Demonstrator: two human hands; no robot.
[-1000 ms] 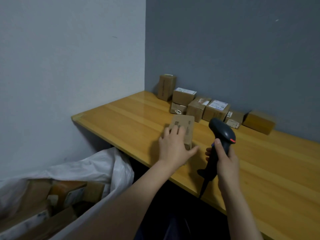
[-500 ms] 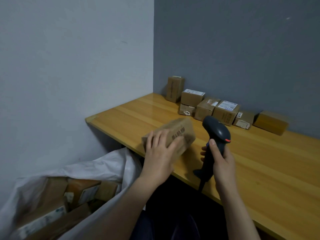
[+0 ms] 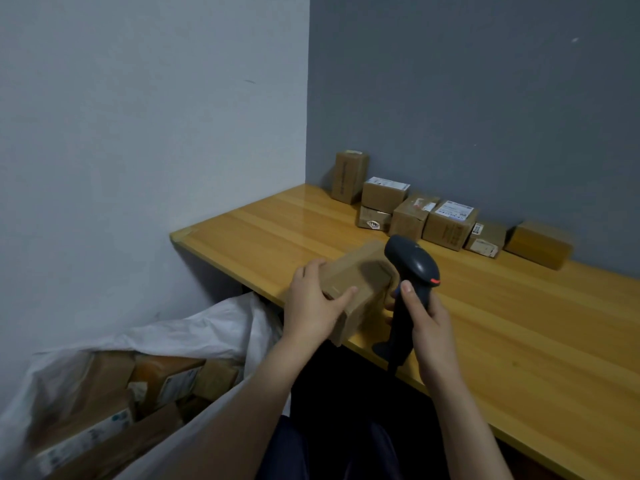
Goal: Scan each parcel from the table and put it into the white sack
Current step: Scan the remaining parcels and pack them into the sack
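The white sack runs off the left edge, and labels on the far parcels are too small to read.

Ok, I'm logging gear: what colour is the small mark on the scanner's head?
Red. The mark sits on the dark grey scanner; the head view shows it.

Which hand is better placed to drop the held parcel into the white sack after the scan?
Left. The left hand grips the parcel, and the white sack opens low on that same side. The right hand is busy holding the scanner, farther from the sack.
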